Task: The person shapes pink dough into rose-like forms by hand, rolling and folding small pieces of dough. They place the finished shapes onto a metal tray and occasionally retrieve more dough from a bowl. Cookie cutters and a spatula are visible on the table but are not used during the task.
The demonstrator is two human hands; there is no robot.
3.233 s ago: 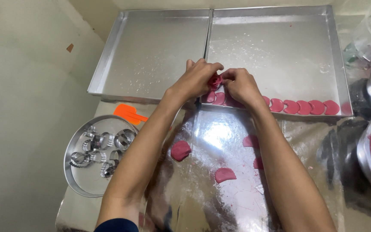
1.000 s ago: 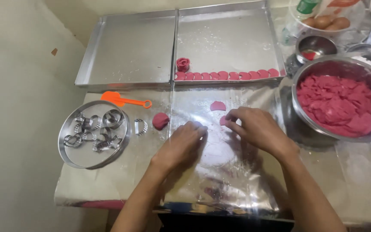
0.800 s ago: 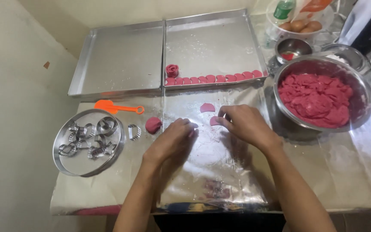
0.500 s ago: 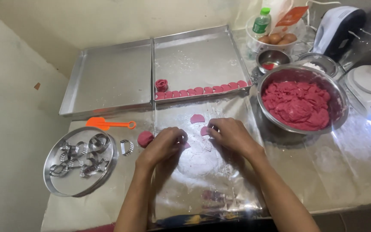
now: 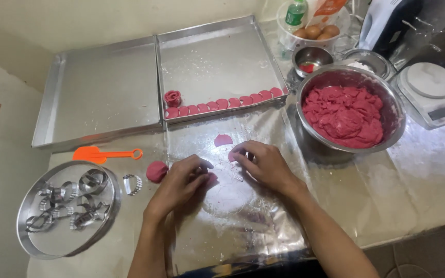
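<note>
Hiding pink dough discs (image 5: 211,178) beneath both hands (image 5: 181,183).

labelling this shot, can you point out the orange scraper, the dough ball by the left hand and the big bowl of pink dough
orange scraper (image 5: 89,153), head view, on its flat blade
dough ball (image 5: 156,171), head view, on its top
big bowl (image 5: 305,90), head view, on its bare left rim
</note>
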